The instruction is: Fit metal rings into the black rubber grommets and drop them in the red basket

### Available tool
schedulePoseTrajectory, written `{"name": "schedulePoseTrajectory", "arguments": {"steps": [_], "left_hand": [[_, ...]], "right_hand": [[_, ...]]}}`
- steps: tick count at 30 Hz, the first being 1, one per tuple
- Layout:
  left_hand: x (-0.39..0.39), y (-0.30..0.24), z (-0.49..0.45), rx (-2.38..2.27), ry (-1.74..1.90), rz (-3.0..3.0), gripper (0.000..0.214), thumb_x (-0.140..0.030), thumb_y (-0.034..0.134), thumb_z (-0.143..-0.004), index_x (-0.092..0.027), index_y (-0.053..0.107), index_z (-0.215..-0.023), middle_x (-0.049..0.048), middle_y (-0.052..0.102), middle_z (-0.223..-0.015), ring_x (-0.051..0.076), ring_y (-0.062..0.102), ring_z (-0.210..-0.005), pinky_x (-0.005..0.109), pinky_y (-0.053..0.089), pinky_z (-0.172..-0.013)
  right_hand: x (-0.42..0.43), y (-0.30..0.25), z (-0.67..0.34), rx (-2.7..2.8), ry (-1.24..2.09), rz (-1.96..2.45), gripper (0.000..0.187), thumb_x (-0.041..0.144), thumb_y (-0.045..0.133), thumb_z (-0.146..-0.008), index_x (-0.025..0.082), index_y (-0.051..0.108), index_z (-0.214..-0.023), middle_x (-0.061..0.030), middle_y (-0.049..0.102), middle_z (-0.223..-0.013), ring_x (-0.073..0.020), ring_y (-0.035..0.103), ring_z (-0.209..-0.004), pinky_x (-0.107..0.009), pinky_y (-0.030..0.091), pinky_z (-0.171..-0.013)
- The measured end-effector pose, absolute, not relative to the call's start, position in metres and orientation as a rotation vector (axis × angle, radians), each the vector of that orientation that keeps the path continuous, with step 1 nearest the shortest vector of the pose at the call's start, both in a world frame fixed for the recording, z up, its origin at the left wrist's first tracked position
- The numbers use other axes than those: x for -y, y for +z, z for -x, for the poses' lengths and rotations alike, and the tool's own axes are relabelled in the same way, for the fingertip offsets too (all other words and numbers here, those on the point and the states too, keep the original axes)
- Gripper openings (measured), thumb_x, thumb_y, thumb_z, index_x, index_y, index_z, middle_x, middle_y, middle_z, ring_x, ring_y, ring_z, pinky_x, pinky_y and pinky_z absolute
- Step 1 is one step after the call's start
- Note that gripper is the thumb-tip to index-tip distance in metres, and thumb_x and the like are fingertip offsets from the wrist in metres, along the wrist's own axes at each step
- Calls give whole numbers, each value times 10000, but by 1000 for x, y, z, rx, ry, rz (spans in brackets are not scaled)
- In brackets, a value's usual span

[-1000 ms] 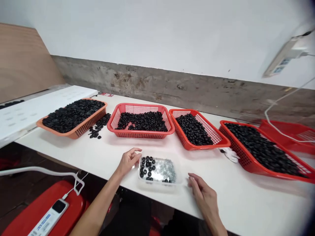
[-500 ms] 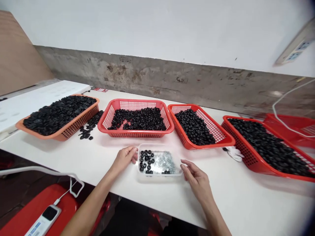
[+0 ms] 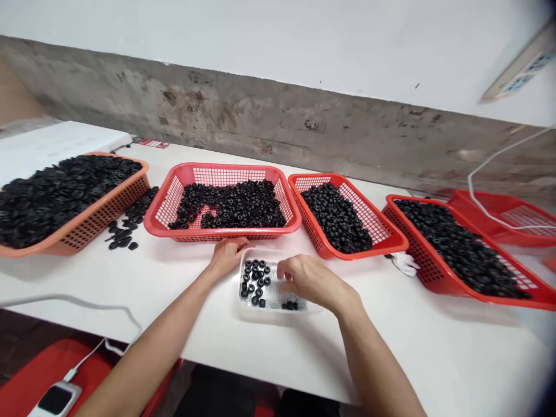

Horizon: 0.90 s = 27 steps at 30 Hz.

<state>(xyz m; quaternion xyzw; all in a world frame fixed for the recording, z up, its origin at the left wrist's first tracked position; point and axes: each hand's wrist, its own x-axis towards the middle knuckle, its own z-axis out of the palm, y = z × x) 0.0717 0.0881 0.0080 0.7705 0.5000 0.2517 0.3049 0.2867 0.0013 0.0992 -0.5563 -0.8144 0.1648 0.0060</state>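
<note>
In the head view, a small clear plastic tray (image 3: 270,311) is seen on the white tabletop (image 3: 434,347), just in front of the middle red mesh basket of black rings (image 3: 221,174) and close to the near edge. The tray is worked at from both sides. The left hand (image 3: 228,255) is laid against its far left corner with the fingers curled together, touching the rim; whether the rim is actually clasped cannot be told. The right hand (image 3: 310,281) is arched over the right half of the tray, its fingers (image 3: 284,269) bent downward and drawn close to one another, with the tips hidden by the hand, so it cannot be told whether anything is pinched. The loose black rubber rings (image 3: 256,281) are gathered in the left half of the tray, just beside the right fingertips and between the two hands; a few more rings (image 3: 290,305) lie at the near edge, under the right palm, and a bed of small silvery parts (image 3: 273,296) is spread below the fingers. The picking is judged to be done best with the tray steadied by the left hand, a single piece taken between thumb and forefinger, and the wrist kept high so the rings are not swept aside. An orange mesh basket (image 3: 99,217) and scattered black rings (image 3: 125,226) lie well to the left.
</note>
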Motion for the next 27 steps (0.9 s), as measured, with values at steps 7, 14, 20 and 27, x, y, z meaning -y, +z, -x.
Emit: {"name": "schedulePoseTrajectory", "arguments": {"steps": [7,14,20,27], "left_hand": [[-93,6,-72,-1284,639,-2046,372,-489,535,-879,-223,733,-710,-15,650,-594,170,550,-602,260,334,-603],[-93,6,-74,-1286,641,-2020,332,-481,565,-871,-228,774,-822,12,719,-720,186,586,-676,264,357,-625],[-93,5,-73,-1293,637,-2026,342,-480,571,-876,-216,751,-755,3,698,-682,170,574,-649,257,349,-623],[-92,11,-73,-1296,618,-2043,327,-466,553,-881,-227,754,-783,-16,662,-628,161,553,-611,249,354,-607]], "right_hand": [[3,80,-282,2719,603,1742,25,168,724,-771,189,713,-780,-49,699,-701,-189,619,-645,-266,329,-591],[1,83,-305,2594,574,1741,91,151,608,-839,207,679,-848,-15,653,-709,-164,581,-640,-269,311,-595],[7,80,-299,2708,636,1681,52,190,666,-838,192,654,-787,-17,655,-689,-166,581,-628,-273,302,-582],[15,85,-302,2641,663,1645,87,112,577,-877,174,637,-885,-19,663,-777,-163,601,-710,-262,336,-643]]}}
